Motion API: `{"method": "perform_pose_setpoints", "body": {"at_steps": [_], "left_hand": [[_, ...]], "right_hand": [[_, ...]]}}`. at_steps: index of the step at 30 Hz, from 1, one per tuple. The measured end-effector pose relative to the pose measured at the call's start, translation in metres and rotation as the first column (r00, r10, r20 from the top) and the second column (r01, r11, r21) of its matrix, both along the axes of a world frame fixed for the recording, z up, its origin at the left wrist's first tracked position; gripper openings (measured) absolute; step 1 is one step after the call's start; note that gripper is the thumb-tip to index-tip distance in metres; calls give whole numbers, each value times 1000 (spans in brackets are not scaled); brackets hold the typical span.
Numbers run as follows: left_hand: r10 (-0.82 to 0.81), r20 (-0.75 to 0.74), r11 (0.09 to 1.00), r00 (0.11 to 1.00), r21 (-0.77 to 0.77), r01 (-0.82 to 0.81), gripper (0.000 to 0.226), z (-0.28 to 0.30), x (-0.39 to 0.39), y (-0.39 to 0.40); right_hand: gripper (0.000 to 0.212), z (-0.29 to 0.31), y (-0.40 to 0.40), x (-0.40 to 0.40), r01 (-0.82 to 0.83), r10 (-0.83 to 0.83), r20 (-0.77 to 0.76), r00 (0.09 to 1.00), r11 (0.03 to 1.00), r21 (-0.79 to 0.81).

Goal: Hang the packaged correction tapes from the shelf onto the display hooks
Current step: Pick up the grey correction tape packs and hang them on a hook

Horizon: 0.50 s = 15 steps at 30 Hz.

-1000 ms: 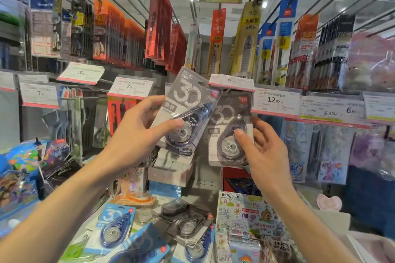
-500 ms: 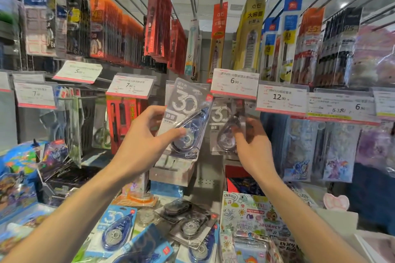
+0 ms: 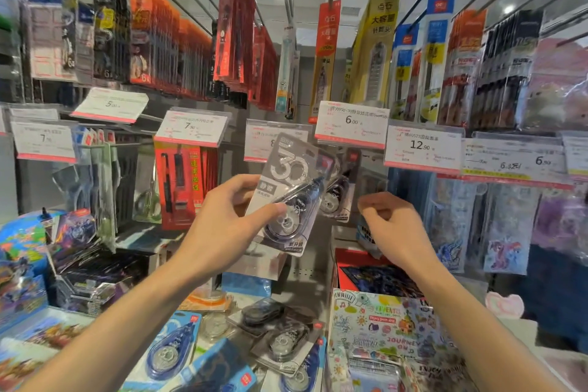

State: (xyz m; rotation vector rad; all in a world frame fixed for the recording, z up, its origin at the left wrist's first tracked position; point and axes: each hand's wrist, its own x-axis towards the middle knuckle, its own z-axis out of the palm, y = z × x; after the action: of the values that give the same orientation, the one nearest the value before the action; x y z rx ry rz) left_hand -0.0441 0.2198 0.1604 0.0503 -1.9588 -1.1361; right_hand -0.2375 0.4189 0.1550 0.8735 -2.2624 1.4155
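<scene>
Left hand (image 3: pixel 222 226): pinched a grey correction tape pack (image 3: pixel 288 197), held up tilted just in front of the hooks, not hung yet.
Right hand (image 3: pixel 389 226): loosely curled, held nothing.
Done so far: one grey pack (image 3: pixel 337 197) looked hung under the 6.00 price tag (image 3: pixel 351 124).
Left to do: several packs (image 3: pixel 280 340) lay on the shelf, blue ones (image 3: pixel 171 350) too, so I'd say plenty remained.

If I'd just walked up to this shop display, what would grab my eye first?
Probably the grey correction tape pack with its big "30", held up at the centre by the left hand. Just right of it, the right hand hangs with curled fingers, holding nothing, near a second grey pack on its hook. More packs lie on the shelf below.
</scene>
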Motion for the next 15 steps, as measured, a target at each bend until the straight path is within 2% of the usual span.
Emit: {"method": "perform_pose_setpoints", "body": {"at_steps": [4,8,12,15], "left_hand": [[-74,0,997,997,12,74,29,-9,-15,14],[-148,-41,989,988,-16,147,38,-13,-29,33],[-182,-65,983,981,-20,181,29,-18,-38,43],[-187,-20,981,982,-64,186,26,-23,-41,45]], "right_hand": [[18,-8,12,41,-220,220,-2,975,975,22],[9,-16,12,56,-246,246,8,969,968,-43],[25,-20,14,56,-327,355,109,928,921,-214],[38,-23,16,54,-384,446,176,878,873,-300]]}}
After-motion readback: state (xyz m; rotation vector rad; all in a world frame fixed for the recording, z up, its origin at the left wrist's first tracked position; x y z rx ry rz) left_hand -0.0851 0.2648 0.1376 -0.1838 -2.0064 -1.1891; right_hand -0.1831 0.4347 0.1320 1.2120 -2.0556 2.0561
